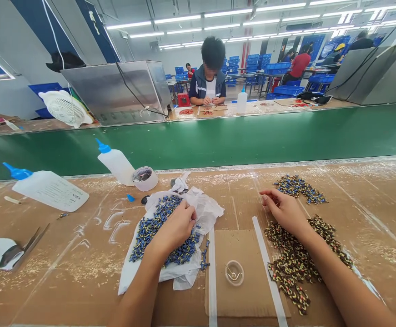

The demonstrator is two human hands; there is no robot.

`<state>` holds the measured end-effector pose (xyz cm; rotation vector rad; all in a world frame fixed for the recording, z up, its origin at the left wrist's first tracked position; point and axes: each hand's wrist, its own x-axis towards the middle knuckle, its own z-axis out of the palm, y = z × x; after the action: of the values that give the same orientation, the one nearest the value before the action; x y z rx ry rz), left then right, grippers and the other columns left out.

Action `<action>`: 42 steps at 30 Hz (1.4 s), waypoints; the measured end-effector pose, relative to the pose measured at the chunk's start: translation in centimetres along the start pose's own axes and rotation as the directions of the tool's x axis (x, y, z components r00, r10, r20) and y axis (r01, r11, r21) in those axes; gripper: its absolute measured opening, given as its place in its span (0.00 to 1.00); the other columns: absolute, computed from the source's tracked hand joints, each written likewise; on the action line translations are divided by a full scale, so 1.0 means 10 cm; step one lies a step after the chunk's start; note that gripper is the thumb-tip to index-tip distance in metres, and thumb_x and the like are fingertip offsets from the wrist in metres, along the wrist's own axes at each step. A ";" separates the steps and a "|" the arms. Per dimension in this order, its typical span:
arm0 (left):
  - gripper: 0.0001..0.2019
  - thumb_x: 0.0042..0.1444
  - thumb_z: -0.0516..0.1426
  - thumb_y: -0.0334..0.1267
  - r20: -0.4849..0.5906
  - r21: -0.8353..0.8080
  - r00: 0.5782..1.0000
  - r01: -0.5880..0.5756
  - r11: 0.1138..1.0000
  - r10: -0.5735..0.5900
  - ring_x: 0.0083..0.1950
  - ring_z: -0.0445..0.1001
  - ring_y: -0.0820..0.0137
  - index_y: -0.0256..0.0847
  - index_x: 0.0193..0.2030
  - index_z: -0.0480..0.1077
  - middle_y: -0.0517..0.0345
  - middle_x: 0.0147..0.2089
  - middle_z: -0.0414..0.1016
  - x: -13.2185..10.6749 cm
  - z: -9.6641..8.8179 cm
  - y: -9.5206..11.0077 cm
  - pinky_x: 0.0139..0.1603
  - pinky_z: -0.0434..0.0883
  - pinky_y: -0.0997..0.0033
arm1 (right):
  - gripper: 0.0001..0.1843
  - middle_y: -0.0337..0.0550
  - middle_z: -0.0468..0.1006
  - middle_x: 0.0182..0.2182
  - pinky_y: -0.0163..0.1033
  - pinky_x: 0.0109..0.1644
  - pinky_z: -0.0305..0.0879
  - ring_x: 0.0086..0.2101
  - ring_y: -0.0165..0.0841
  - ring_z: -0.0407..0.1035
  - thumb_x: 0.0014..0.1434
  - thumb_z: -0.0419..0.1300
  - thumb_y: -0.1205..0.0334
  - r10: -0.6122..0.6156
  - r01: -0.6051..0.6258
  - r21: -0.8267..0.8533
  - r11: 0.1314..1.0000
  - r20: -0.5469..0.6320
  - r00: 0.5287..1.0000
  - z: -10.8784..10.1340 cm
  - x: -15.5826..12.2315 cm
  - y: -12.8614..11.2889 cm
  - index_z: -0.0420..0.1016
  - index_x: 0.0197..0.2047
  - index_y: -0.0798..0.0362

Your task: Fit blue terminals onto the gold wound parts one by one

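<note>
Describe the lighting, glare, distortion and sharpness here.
Head view: ceiling lights are bright white; glare streaks the cardboard tabletop; the steel box leans outward, likely lens distortion; the left hand and right hand look fairly sharp.

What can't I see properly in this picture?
All in the head view:
- Left hand: its back hides whether it pinches anything.
- Right hand: anything between its thumb and fingers is too small to tell.
- Pile of dark-and-yellow pieces: partly covered by the right forearm, which the picture's edge cuts off.
- Printed squeeze bottle: writing too small to read.
</note>
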<state>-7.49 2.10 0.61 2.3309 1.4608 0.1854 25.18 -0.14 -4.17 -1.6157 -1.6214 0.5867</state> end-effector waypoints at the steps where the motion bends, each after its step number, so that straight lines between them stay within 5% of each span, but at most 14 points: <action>1: 0.06 0.54 0.49 0.27 -0.015 -0.005 1.000 -0.017 1.000 0.017 0.40 0.65 0.66 0.39 0.35 0.64 0.54 0.40 0.63 -0.01 -0.01 0.01 0.43 0.63 0.67 | 0.15 0.42 0.78 0.28 0.38 0.31 0.65 0.27 0.37 0.72 0.63 0.51 0.53 0.005 -0.005 0.002 1.000 -0.002 1.000 -0.01 0.00 -0.01 0.72 0.45 0.52; 9: 0.04 0.56 0.50 0.29 -0.156 -0.121 0.986 -0.071 0.990 0.052 0.35 0.65 0.69 0.40 0.33 0.63 0.60 0.32 0.66 0.01 -0.17 0.12 0.36 0.61 0.71 | 0.15 0.42 0.77 0.28 0.39 0.31 0.63 0.28 0.36 0.71 0.64 0.51 0.52 -0.024 0.024 0.012 1.000 0.040 0.999 0.02 -0.03 -0.07 0.73 0.43 0.53; 14: 0.04 0.56 0.53 0.30 -0.159 -0.201 0.985 -0.101 0.974 0.070 0.34 0.67 0.70 0.39 0.32 0.68 0.61 0.31 0.69 0.03 -0.11 0.24 0.35 0.60 0.72 | 0.16 0.43 0.77 0.29 0.39 0.35 0.65 0.30 0.35 0.71 0.65 0.52 0.52 -0.061 0.027 0.218 0.976 0.150 0.987 0.06 -0.11 -0.27 0.72 0.45 0.54; 16: 0.04 0.56 0.54 0.29 -0.149 -0.233 0.983 -0.143 0.962 0.110 0.35 0.67 0.70 0.39 0.32 0.70 0.60 0.33 0.70 0.03 -0.04 0.29 0.36 0.60 0.72 | 0.15 0.43 0.77 0.30 0.38 0.37 0.66 0.32 0.35 0.71 0.65 0.52 0.53 -0.133 0.036 0.314 0.949 0.291 0.947 0.09 -0.21 -0.45 0.72 0.45 0.54; 19: 0.06 0.55 0.54 0.27 -0.104 -0.287 0.983 -0.175 0.942 0.151 0.36 0.68 0.70 0.39 0.32 0.71 0.59 0.34 0.70 0.03 0.08 0.37 0.37 0.61 0.73 | 0.12 0.42 0.77 0.34 0.37 0.40 0.65 0.36 0.34 0.70 0.65 0.53 0.57 -0.256 0.062 0.365 0.929 0.513 0.820 0.16 -0.38 -0.72 0.74 0.44 0.53; 24: 0.08 0.53 0.56 0.26 -0.111 -0.338 0.983 -0.174 0.925 0.145 0.39 0.69 0.69 0.40 0.31 0.74 0.58 0.34 0.71 0.03 0.20 0.45 0.40 0.63 0.72 | 0.09 0.39 0.75 0.33 0.32 0.33 0.62 0.31 0.29 0.66 0.61 0.59 0.59 -0.312 0.070 0.360 0.930 0.675 0.669 0.27 -0.56 -0.92 0.74 0.44 0.53; 31: 0.09 0.56 0.57 0.27 -0.166 -0.496 0.974 -0.216 0.841 0.152 0.39 0.73 0.70 0.41 0.35 0.78 0.58 0.36 0.78 0.10 0.25 0.51 0.44 0.66 0.72 | 0.04 0.37 0.74 0.31 0.31 0.32 0.59 0.29 0.28 0.64 0.60 0.61 0.65 -0.319 0.120 0.327 0.937 0.670 0.670 0.33 -0.57 -0.89 0.75 0.39 0.53; 42: 0.11 0.55 0.57 0.30 -0.127 -0.499 0.982 -0.183 0.847 0.138 0.39 0.73 0.68 0.40 0.44 0.77 0.56 0.38 0.78 0.12 0.36 0.55 0.43 0.67 0.71 | 0.04 0.38 0.74 0.32 0.33 0.35 0.61 0.32 0.30 0.67 0.61 0.61 0.64 -0.363 0.177 0.344 0.922 0.612 0.702 0.27 -0.52 -0.87 0.76 0.36 0.53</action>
<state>-1.24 0.10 -0.62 2.0148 1.0768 0.6455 17.17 -5.52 -0.15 -0.9658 -2.1343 1.2662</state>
